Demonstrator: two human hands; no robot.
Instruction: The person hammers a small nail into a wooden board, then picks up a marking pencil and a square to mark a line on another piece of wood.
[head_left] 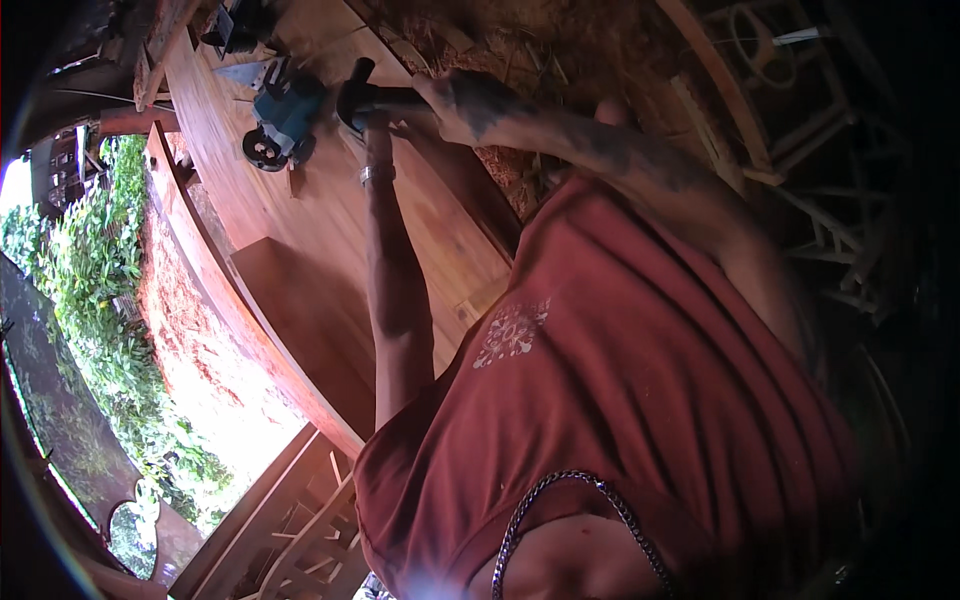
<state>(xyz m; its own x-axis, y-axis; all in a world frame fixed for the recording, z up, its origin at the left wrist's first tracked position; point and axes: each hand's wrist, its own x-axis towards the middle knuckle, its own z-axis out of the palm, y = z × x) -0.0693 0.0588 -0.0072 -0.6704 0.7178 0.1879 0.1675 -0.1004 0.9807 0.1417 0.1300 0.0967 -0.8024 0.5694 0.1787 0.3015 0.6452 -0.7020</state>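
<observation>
My right hand (455,105) is closed around the black handle of a hammer (395,98), coming in from the right. The hammer's dark head (355,95) is over the wooden workbench (330,200), right by my left hand (375,132). My left arm reaches straight up the bench, with a metal band (377,175) at the wrist. The hammer covers the fingers of my left hand, so what they hold, if anything, is hidden. Left of the hammer, a teal and black power tool (285,115) rests on the boards.
A dark tool (235,28) lies at the bench's far end. A long reddish board (250,310) runs along the left side. Shavings (505,170) and offcuts cover the ground to the right, near wooden frames (820,220). Slatted wooden furniture (310,540) stands at lower left.
</observation>
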